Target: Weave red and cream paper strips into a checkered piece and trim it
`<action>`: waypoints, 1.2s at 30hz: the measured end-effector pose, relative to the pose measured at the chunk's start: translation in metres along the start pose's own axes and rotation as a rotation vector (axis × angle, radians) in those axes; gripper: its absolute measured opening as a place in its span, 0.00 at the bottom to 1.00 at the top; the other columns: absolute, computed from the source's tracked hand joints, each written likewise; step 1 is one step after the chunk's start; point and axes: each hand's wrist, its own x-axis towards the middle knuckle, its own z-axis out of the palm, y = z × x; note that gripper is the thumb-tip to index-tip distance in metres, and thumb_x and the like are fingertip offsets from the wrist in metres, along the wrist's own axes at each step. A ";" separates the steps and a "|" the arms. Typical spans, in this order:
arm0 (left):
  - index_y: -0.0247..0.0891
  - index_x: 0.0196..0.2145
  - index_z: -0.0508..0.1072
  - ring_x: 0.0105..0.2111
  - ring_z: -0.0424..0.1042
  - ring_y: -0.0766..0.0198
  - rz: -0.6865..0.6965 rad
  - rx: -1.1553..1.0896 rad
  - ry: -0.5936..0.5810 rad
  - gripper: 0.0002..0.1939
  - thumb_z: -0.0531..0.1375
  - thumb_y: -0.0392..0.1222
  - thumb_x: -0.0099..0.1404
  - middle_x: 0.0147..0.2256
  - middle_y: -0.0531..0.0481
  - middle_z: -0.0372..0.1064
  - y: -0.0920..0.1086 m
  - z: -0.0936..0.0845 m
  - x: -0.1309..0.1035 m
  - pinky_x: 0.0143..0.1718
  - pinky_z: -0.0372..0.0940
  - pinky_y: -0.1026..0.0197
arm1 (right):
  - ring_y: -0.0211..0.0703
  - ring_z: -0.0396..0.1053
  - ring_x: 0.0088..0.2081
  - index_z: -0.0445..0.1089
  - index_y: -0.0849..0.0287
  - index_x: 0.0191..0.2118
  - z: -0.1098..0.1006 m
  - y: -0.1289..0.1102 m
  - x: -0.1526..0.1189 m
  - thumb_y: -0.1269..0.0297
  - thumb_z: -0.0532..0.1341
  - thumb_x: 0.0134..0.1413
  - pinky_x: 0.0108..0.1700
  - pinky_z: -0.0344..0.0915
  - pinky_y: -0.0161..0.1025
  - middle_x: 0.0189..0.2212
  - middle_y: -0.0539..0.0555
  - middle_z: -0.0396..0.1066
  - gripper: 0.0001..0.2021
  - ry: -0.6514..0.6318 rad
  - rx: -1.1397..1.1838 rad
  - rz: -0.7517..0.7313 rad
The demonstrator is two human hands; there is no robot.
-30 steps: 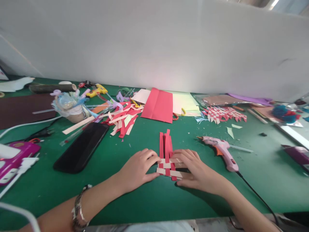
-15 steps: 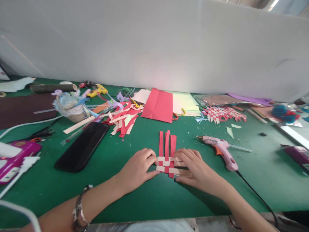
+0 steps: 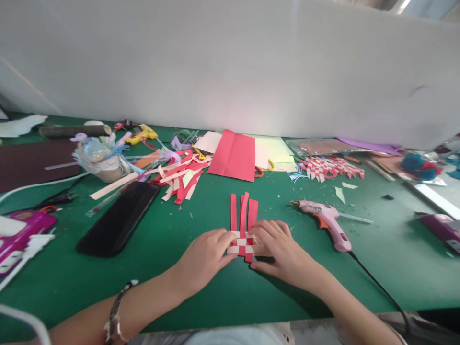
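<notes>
A small weave of red and pale pink paper strips (image 3: 242, 242) lies flat on the green table in front of me. Three red strips stick out from its far side, their ends uneven. My left hand (image 3: 210, 249) grips the weave's left edge, fingers bent over it and thumb at the near corner. On the opposite side, my right hand (image 3: 278, 249) has its fingers curled over the right ends of the pale strips, with the thumb resting low near the bottom edge. Those right ends are partly hidden under the fingers.
A pink glue gun (image 3: 328, 218) with a black cord lies to the right. At left are a black phone (image 3: 118, 218) and a heap of loose paper strips (image 3: 183, 177). Behind stand red card (image 3: 233, 155) and finished-looking checkered weaves (image 3: 328, 167).
The weave and both hands have shifted slightly left. My right fingers now cover more of the pale strips' right ends. The whole view has drifted a little.
</notes>
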 end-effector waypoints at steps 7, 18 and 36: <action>0.38 0.32 0.62 0.31 0.67 0.61 -0.032 0.068 0.004 0.05 0.57 0.39 0.62 0.31 0.51 0.65 0.000 0.000 0.000 0.30 0.61 0.62 | 0.50 0.61 0.45 0.60 0.54 0.44 0.000 -0.001 -0.001 0.56 0.60 0.50 0.47 0.55 0.49 0.44 0.55 0.64 0.16 0.018 -0.008 0.015; 0.39 0.31 0.63 0.33 0.67 0.63 -0.030 -0.125 0.019 0.04 0.56 0.34 0.60 0.31 0.53 0.66 -0.004 -0.002 0.000 0.31 0.61 0.64 | 0.48 0.61 0.44 0.60 0.53 0.44 -0.003 0.001 0.000 0.58 0.58 0.52 0.47 0.55 0.48 0.43 0.55 0.64 0.14 -0.003 0.019 0.030; 0.40 0.54 0.59 0.56 0.55 0.52 0.235 0.117 0.033 0.22 0.54 0.47 0.64 0.56 0.42 0.55 -0.010 -0.005 0.005 0.54 0.53 0.48 | 0.48 0.61 0.44 0.62 0.54 0.43 -0.002 0.002 0.004 0.57 0.58 0.52 0.48 0.53 0.50 0.42 0.55 0.64 0.13 -0.007 -0.032 -0.007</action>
